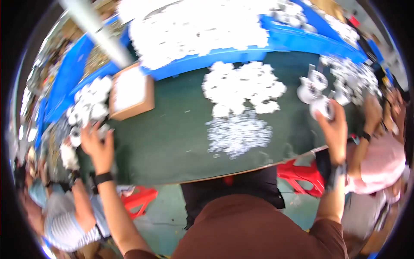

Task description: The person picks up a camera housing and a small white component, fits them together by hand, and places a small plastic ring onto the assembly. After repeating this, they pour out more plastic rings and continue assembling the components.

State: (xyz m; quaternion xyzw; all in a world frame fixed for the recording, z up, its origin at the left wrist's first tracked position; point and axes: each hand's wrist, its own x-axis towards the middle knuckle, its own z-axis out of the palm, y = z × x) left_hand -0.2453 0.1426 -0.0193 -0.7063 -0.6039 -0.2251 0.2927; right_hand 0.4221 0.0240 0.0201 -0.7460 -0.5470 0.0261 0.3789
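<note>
Two hands out wide. Your left hand (98, 144), fingers spread, touches white parts (88, 105) at table's (172, 142) far-left. Your right hand (334, 125) grips a white round part (322, 105), far-right. Risk: co-worker's arm (366, 125) just beside rt hand; a bump likely drops it. Near edge close; open room in table ctr-left, beside the box (130, 93).

motion blur smears the white parts (241, 86) — shapes unreadable — and right hand (334, 129) hides its piece.
</note>
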